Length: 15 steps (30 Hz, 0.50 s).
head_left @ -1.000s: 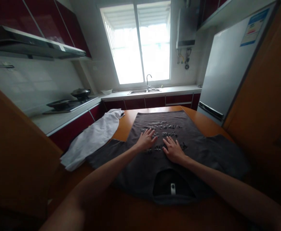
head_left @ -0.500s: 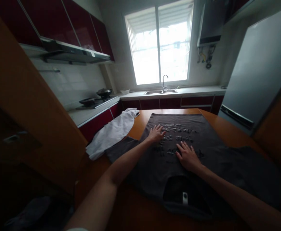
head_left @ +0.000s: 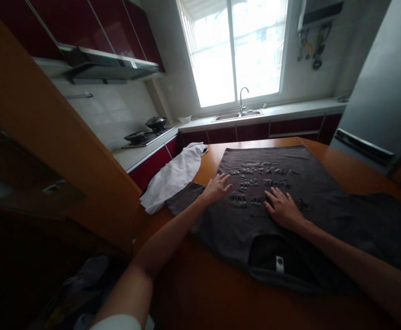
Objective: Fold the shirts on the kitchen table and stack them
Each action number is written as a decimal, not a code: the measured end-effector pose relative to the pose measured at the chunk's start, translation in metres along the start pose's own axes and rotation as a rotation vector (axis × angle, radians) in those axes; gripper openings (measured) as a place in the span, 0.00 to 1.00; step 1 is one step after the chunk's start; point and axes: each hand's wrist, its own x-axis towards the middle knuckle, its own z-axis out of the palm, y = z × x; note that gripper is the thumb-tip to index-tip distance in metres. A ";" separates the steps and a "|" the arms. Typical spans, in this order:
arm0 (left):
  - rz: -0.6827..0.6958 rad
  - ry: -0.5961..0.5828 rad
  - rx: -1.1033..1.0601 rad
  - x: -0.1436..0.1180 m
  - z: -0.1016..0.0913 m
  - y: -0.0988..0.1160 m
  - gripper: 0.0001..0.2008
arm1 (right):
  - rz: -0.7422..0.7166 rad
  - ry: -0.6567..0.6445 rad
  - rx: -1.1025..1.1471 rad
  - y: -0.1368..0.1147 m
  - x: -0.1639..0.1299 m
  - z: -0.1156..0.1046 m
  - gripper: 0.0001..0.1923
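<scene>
My left hand (head_left: 217,188) has slid out toward the left edge of the dark T-shirt (head_left: 255,220) at centre frame; my right hand (head_left: 282,208) stays flat, fingers spread. I judge the smoothing is moving outward.

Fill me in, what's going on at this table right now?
A person has a dark grey T-shirt spread flat, front up, on an orange wooden table. Both palms press on its printed chest area: the left hand near the shirt's left edge, the right hand closer to the middle, fingers spread. A white garment lies crumpled at the table's left edge, touching the shirt's sleeve. Behind are a sink under the window and a stove.
</scene>
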 end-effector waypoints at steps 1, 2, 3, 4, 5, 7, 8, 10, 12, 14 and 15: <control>-0.034 0.014 0.025 -0.009 -0.009 -0.013 0.28 | 0.001 -0.003 -0.008 0.000 0.000 -0.001 0.31; -0.082 0.034 0.054 -0.018 -0.018 -0.027 0.25 | 0.002 -0.005 -0.016 -0.001 0.000 -0.001 0.31; -0.130 0.048 0.071 -0.029 -0.026 -0.041 0.23 | 0.002 -0.005 -0.024 -0.001 0.000 -0.001 0.31; -0.180 0.056 0.087 -0.040 -0.034 -0.056 0.21 | 0.001 -0.004 -0.030 -0.001 0.000 -0.001 0.31; -0.233 0.057 0.105 -0.050 -0.041 -0.070 0.18 | -0.001 -0.002 -0.034 0.000 0.000 -0.001 0.31; -0.349 0.046 0.144 -0.070 -0.053 -0.096 0.15 | -0.008 0.003 -0.037 0.001 0.001 0.000 0.30; -0.405 0.031 0.163 -0.078 -0.058 -0.107 0.13 | -0.011 0.005 -0.037 0.002 0.001 0.001 0.30; -0.495 -0.007 0.188 -0.090 -0.066 -0.124 0.11 | -0.016 0.008 -0.034 0.005 0.002 0.003 0.30; -0.551 -0.035 0.198 -0.095 -0.070 -0.136 0.11 | -0.020 0.005 -0.033 0.008 0.004 0.004 0.30; -0.578 -0.038 0.192 -0.096 -0.072 -0.145 0.13 | -0.027 -0.005 -0.034 0.011 0.005 0.004 0.30; -0.583 -0.035 0.183 -0.095 -0.072 -0.147 0.14 | -0.030 -0.009 -0.034 0.012 0.005 0.004 0.30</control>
